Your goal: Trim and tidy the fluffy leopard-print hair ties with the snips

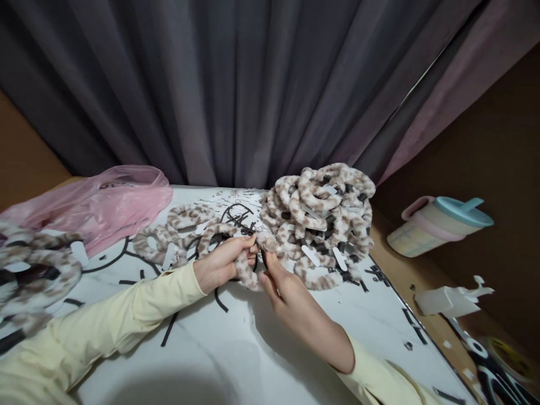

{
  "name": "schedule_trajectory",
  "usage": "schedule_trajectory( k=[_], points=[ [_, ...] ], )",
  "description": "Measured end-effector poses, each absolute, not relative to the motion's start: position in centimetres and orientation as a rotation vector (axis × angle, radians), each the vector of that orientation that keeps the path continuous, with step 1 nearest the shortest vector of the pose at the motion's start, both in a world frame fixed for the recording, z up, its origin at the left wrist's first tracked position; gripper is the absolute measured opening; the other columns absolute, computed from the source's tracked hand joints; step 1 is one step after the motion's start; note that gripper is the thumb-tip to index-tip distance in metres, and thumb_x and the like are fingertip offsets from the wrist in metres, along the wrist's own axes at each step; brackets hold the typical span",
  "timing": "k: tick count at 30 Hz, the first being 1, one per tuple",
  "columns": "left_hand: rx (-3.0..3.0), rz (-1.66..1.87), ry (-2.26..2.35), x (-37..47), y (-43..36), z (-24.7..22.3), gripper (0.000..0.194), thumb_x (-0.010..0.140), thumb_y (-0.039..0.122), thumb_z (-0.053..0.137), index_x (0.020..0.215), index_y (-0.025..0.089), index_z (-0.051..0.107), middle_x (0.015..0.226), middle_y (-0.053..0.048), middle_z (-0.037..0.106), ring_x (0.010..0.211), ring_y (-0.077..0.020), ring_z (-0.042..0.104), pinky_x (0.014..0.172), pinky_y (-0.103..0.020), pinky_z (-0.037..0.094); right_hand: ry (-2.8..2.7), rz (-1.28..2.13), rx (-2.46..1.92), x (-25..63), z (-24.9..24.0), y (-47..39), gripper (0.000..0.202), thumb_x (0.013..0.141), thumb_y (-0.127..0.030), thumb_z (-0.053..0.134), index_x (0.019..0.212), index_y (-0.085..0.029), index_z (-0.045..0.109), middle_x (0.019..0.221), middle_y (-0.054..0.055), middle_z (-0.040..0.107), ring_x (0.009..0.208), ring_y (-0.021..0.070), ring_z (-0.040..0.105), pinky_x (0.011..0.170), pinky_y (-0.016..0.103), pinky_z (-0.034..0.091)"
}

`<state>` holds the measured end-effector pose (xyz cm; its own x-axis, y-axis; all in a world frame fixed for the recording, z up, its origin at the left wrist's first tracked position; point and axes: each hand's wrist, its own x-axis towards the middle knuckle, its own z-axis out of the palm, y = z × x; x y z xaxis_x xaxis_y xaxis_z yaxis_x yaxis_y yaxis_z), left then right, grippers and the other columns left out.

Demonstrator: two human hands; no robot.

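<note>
Near the middle of the table, my left hand (223,262) pinches a fluffy white-and-brown spotted ring (248,274), its fingers closed at the upper part. From the right, my right hand (295,295) grips the same ring, thumb and forefinger pressed together. Between the fingertips a thin dark piece shows, partly hidden by the hands. Behind and to the right rises a pile of similar fluffy rings (314,194) with white tags and black parts. Several more rings (192,216) lie just left of my hands, beside a tangle of black strips (238,216).
A pink plastic bag (130,197) and further fluffy rings (63,275) lie at the left. On the right ledge are a blue-lidded cup (426,228), a white bottle (447,300) and black-handled scissors (489,365). Short black strips (415,326) lie along the table's right edge; a dark curtain (236,84) hangs behind.
</note>
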<state>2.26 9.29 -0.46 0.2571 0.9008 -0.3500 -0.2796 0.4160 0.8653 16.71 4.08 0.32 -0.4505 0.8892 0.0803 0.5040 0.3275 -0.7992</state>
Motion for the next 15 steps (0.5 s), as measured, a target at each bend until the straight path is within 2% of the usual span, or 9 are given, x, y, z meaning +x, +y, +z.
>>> schedule_trajectory(
  k=[3,6,11,15],
  points=[
    [0.708,0.872,0.920,2.3,8.8,-0.7,0.034,0.074,0.035,0.064,0.061,0.016,0.039,0.051,0.007,0.034,0.041,-0.0038,0.031,0.041,-0.016,0.033,-1.888,1.178,-1.219,16.2,-0.6,4.8,0.028,0.088,-0.031,0.040,0.106,-0.014,0.054,0.104,0.012,0.062,0.093,0.0228,0.059,0.082,0.034,0.046],
    [0.864,0.922,0.923,2.4,8.3,-0.4,0.032,0.077,0.041,0.058,0.064,0.017,0.041,0.052,0.007,0.038,0.041,-0.0055,0.036,0.041,-0.017,0.033,-1.615,1.363,-1.215,15.9,-1.2,5.4,0.025,0.085,-0.036,0.046,0.090,-0.014,0.059,0.084,0.008,0.066,0.071,0.0182,0.061,0.067,0.029,0.047],
    [1.427,1.030,1.080,2.7,7.3,0.7,0.025,0.082,0.042,0.050,0.074,0.018,0.048,0.053,0.005,0.046,0.046,-0.0088,0.046,0.046,-0.019,0.035,-1.367,1.358,-1.201,15.7,-2.0,5.8,0.031,0.076,-0.041,0.057,0.058,-0.016,0.061,0.054,0.003,0.061,0.051,0.0162,0.056,0.055,0.028,0.046],
    [1.737,1.034,1.133,2.8,6.1,0.8,0.016,0.087,0.038,0.042,0.088,0.022,0.046,0.051,0.006,0.049,0.044,-0.0103,0.048,0.047,-0.019,0.034,-1.326,1.382,-1.121,15.8,-2.2,5.6,0.032,0.075,-0.030,0.053,0.046,-0.017,0.057,0.044,0.000,0.056,0.046,0.0136,0.053,0.051,0.025,0.043]
  ],
)
